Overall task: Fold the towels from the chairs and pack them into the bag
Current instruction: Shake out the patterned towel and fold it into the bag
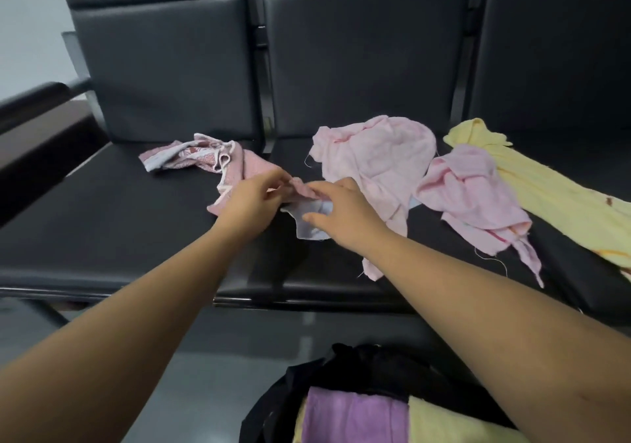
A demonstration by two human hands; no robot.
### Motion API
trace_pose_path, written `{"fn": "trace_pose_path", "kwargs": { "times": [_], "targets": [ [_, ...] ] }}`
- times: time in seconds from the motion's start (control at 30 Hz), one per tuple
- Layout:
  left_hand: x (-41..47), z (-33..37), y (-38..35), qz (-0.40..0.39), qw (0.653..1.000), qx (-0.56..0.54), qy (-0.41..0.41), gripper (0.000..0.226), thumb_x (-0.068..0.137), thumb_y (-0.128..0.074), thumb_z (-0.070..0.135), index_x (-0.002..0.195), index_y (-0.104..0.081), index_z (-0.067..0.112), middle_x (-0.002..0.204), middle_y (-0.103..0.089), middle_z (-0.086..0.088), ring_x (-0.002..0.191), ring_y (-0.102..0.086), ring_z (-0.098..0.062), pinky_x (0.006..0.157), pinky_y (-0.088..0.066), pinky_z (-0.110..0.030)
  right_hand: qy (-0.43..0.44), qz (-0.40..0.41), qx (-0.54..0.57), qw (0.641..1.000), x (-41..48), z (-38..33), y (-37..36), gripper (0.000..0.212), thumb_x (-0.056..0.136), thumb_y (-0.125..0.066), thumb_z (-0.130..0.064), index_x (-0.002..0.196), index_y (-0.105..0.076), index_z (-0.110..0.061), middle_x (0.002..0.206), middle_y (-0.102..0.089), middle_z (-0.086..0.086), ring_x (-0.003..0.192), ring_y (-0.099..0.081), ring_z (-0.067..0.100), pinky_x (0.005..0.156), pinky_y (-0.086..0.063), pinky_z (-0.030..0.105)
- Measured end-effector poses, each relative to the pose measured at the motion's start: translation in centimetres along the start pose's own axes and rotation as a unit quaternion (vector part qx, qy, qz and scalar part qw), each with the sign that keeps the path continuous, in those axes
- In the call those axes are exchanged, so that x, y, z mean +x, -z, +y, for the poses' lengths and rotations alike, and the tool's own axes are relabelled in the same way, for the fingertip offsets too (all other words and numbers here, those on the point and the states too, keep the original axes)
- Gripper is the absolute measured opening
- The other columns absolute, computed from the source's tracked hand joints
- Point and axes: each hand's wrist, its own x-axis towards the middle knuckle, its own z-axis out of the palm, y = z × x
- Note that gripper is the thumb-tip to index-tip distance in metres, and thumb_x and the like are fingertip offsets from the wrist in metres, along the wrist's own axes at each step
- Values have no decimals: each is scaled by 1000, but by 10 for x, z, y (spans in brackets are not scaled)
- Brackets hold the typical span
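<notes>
A crumpled dusty-pink patterned towel (218, 161) with white trim lies on the left black seat (119, 224). My left hand (251, 203) pinches its near edge. My right hand (341, 213) grips the same towel's end, where a pale white-blue underside (312, 225) shows. Two light pink towels (372, 155) (467, 193) lie rumpled on the middle seat, and a long yellow towel (553, 196) stretches across the right seat. On the floor below, a black bag (368, 364) stands open with a folded purple towel (351, 415) and a folded yellow one (454, 424) inside.
The row of black padded chairs has upright backrests (358, 53) behind the seats. A dark armrest (30, 101) sits at the far left. Grey floor (205, 357) lies between the seat edge and the bag.
</notes>
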Motion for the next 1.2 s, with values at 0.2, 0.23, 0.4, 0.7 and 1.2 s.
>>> {"fn": "trace_pose_path", "kwargs": {
  "times": [0.2,0.23,0.4,0.7,1.2],
  "targets": [
    [-7,51,46,2,999,33,-41,7,96,-66,23,98,-62,29,81,-65,10,77,-58,-10,67,-42,-23,11,128,67,989,-16,-39,52,20,96,-55,-10,88,-73,-11,83,-68,9,78,-60,24,65,-41,30],
    [-9,57,53,2,997,62,-46,9,94,-68,22,99,-63,28,81,-63,11,78,-57,-11,65,-39,-20,14,139,85,987,-22,-47,65,20,96,-53,-9,94,-73,-10,84,-70,6,78,-62,22,65,-43,27],
    [-33,83,86,-23,985,168,16,12,90,-61,17,97,-67,24,86,-64,6,87,-63,-20,62,-39,-27,17,199,200,959,-59,-80,126,28,98,-45,-2,99,-72,-10,85,-69,2,54,-67,18,49,-49,24],
    [-65,125,156,63,980,188,-8,16,98,-59,21,95,-74,23,83,-68,5,80,-59,-19,69,-46,-31,-55,272,316,907,-116,-103,193,24,101,-44,5,112,-60,19,92,-64,24,54,-72,15,55,-60,24],
    [-94,297,289,5,997,51,-52,10,93,-69,21,89,-78,19,79,-73,0,72,-66,-13,70,-51,-25,13,190,457,869,-194,-176,309,6,94,-71,-11,90,-72,-6,65,-56,0,45,-40,6,41,-32,20]
  ]
}}
